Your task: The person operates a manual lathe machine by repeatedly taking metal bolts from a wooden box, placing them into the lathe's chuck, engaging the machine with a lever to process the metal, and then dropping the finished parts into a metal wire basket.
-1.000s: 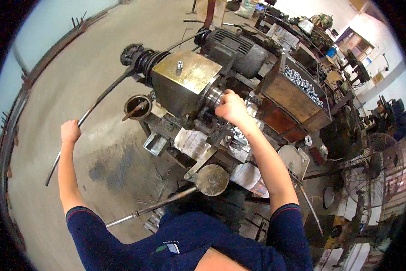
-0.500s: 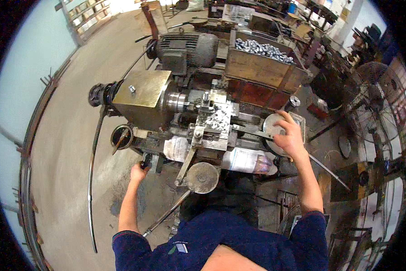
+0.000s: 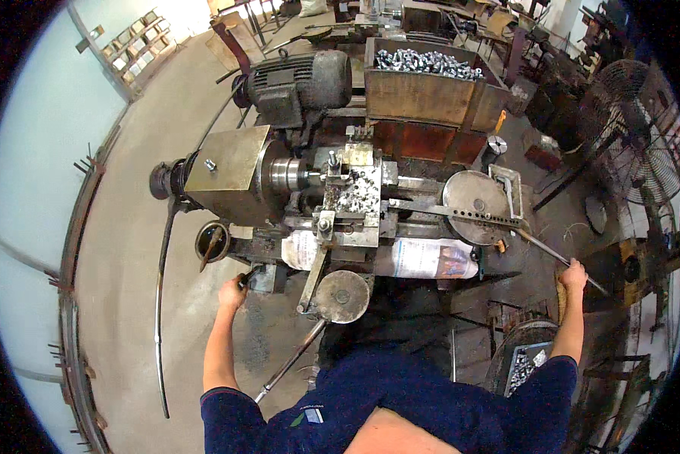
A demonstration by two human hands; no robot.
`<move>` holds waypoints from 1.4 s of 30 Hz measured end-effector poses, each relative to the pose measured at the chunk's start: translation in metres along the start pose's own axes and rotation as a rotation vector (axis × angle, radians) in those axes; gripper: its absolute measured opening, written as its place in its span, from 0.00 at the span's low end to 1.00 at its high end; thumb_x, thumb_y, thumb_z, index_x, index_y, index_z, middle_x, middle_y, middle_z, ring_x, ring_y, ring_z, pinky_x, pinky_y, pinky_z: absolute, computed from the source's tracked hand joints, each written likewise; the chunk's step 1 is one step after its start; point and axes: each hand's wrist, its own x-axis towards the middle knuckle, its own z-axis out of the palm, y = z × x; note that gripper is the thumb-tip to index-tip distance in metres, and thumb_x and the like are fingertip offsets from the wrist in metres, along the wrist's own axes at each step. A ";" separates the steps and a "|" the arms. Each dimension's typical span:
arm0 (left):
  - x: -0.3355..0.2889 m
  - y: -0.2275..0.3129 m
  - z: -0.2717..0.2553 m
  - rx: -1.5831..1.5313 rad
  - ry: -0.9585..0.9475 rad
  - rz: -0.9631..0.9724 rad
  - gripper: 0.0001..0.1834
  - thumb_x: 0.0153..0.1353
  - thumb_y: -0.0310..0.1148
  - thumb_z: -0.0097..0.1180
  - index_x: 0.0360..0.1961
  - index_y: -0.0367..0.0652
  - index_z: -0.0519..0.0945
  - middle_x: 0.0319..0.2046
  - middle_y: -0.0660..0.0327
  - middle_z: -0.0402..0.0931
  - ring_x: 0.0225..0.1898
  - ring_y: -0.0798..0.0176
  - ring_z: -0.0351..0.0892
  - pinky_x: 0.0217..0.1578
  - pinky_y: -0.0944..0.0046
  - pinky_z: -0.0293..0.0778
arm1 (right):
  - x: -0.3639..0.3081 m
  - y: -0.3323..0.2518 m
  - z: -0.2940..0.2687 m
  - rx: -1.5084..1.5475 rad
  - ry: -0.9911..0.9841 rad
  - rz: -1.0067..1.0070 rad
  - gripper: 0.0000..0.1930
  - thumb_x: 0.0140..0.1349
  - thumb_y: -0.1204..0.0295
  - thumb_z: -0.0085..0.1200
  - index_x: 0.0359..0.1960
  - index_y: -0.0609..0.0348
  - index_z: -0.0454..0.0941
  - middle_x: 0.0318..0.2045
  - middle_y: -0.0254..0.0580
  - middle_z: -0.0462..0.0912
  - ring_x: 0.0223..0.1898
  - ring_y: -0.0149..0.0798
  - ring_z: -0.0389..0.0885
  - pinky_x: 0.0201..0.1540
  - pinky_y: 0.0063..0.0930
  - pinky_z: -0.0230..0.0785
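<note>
Having left the round plate [image 3: 465, 189], the right hand [image 3: 574, 275] is gripping the rod [image 3: 546, 247] sloping from it. Steady pressure is probably serving best, the left hand [image 3: 231, 293] grasping a dark handle [image 3: 244, 281].

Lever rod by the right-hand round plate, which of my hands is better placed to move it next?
Right, I'd judge: your right hand grips the lever rod, while your left hand is well off to the left, at a small dark handle.
</note>
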 end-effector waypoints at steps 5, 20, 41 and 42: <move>-0.016 -0.067 0.019 -0.264 -0.103 -0.123 0.22 0.47 0.40 0.57 0.46 0.48 0.76 0.31 0.52 0.78 0.33 0.53 0.79 0.34 0.58 0.74 | -0.027 -0.006 0.033 0.108 -0.015 0.029 0.17 0.43 0.70 0.53 0.38 0.59 0.74 0.34 0.52 0.78 0.40 0.52 0.76 0.44 0.43 0.68; -0.038 -0.052 0.044 -0.591 -0.194 -0.167 0.19 0.48 0.30 0.55 0.43 0.32 0.75 0.25 0.50 0.77 0.17 0.62 0.77 0.21 0.64 0.74 | -0.250 -0.052 0.019 0.384 -0.118 -0.045 0.20 0.32 0.66 0.51 0.30 0.64 0.71 0.25 0.61 0.76 0.31 0.63 0.74 0.35 0.48 0.67; 0.025 0.039 0.053 -0.053 -0.003 -0.229 0.27 0.52 0.54 0.50 0.35 0.36 0.76 0.33 0.43 0.76 0.38 0.43 0.75 0.38 0.51 0.71 | -0.006 -0.033 0.003 -0.067 0.081 0.210 0.19 0.49 0.63 0.48 0.45 0.51 0.73 0.47 0.40 0.74 0.53 0.43 0.68 0.51 0.57 0.54; 0.022 0.024 0.079 -0.125 0.073 -0.413 0.29 0.51 0.57 0.49 0.31 0.37 0.76 0.31 0.43 0.76 0.36 0.42 0.76 0.36 0.50 0.71 | 0.002 -0.044 0.001 -0.051 0.098 0.184 0.19 0.49 0.64 0.48 0.46 0.51 0.73 0.46 0.40 0.74 0.53 0.43 0.68 0.51 0.57 0.54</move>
